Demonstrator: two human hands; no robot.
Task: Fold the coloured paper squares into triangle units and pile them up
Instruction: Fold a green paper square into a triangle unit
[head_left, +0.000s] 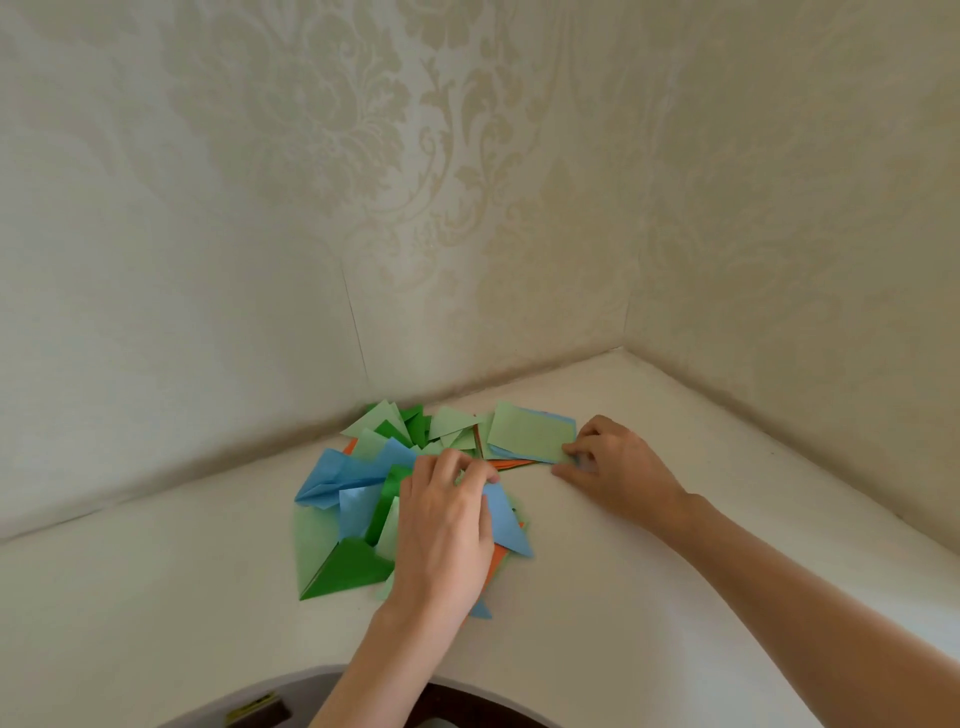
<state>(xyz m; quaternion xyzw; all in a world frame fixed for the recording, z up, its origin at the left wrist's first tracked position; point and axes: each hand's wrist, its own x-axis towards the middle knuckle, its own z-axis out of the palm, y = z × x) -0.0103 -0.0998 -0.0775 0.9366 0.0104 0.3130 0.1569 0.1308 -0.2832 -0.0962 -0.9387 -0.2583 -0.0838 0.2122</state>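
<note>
Blue triangle unit (506, 519) pinched in my left grip (447, 514); right grip (608, 462) pinching the pale-green square (527, 431) could drag the stack askew.

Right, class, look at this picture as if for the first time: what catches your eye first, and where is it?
The bright heap of folded paper triangles in green, blue and orange stands out, lying on the pale table near the wall corner. The left hand rests on the heap, fingers curled at a blue triangle. To the right, the right hand touches the corner of a stack of flat squares, light green on top.
</note>
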